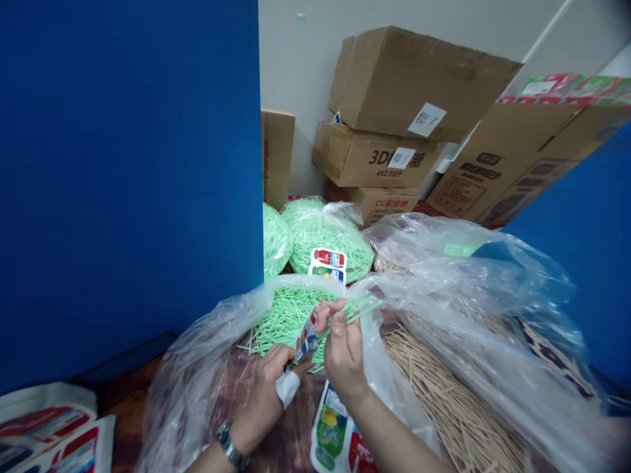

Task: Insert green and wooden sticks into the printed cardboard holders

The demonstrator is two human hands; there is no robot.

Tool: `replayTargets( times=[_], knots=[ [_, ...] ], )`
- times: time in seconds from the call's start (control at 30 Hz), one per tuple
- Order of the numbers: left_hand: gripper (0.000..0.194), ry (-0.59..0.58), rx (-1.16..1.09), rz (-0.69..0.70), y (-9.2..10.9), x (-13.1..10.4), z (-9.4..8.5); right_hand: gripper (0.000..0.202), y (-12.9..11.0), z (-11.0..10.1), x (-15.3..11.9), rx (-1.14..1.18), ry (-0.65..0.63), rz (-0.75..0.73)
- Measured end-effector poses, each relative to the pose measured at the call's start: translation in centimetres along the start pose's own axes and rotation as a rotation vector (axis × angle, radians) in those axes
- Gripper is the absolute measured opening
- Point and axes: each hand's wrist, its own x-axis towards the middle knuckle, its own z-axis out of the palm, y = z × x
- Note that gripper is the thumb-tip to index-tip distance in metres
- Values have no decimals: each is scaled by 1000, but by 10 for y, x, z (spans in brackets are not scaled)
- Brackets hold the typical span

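My left hand (269, 381), with a watch at the wrist and a white wrap on one finger, grips a small printed packet (306, 338) by its lower end. Between the closed fingers of my right hand (345, 351) is a bunch of thin green straw-like sticks (362, 305), beside the packet's upper end. Below both hands lies an open clear plastic bag (197, 355) with a heap of loose green sticks (283, 315). A flat bottle-print packet (329, 424) is under my right forearm.
Filled bags of green sticks (325, 230) stand behind, one bearing a bottle-print packet (328, 259). Brown sticks (448, 394) fill a plastic bag on the right. Cardboard boxes (384, 154) are stacked at the back. A blue panel (128, 164) blocks the left; printed packets (54, 427) lie lower left.
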Motion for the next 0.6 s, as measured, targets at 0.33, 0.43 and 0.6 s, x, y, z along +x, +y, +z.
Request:
replayTargets(
  times=[0.33, 0.43, 0.6],
  knots=[
    [18, 53, -12, 39, 7, 4, -5, 28, 5, -9, -17, -342, -202, -18],
    [12, 42, -22, 110, 5, 7, -11, 50, 10, -28, -12, -415, -287, -36],
    [9, -4, -88, 168, 5, 9, -21, 53, 30, -56, 8, -253, -292, 155]
  ],
)
